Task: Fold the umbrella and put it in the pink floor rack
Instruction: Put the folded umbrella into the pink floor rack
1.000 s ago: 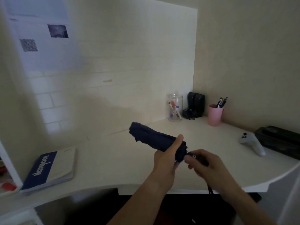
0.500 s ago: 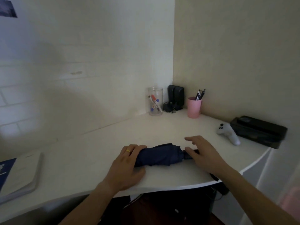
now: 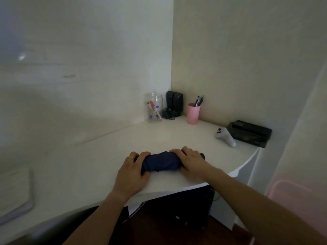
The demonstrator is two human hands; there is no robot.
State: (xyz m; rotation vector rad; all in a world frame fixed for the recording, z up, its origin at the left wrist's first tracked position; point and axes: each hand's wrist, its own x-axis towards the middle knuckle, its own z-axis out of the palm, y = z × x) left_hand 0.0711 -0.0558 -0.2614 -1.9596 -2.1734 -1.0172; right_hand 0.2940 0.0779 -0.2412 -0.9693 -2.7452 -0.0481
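Observation:
A collapsed navy blue umbrella (image 3: 160,162) lies lengthwise on the white corner desk (image 3: 99,156), near its front edge. My left hand (image 3: 133,171), with a yellow ring, is curled over the umbrella's left end. Over the right end rests my right hand (image 3: 191,160), fingers wrapped on the fabric, with the black handle tip (image 3: 202,155) poking out beyond it. A pink shape (image 3: 290,193), possibly the floor rack, shows blurred at the lower right behind a white panel.
A glass jar of markers (image 3: 154,110), a black speaker (image 3: 174,105) and a pink pen cup (image 3: 193,113) stand in the back corner. A white controller (image 3: 225,137) and a black case (image 3: 249,133) lie at the right. A notebook (image 3: 14,193) rests far left.
The umbrella went from being held up in the air to lying on the desk. Both hands now press on its two ends, the right hand moved onto the fabric.

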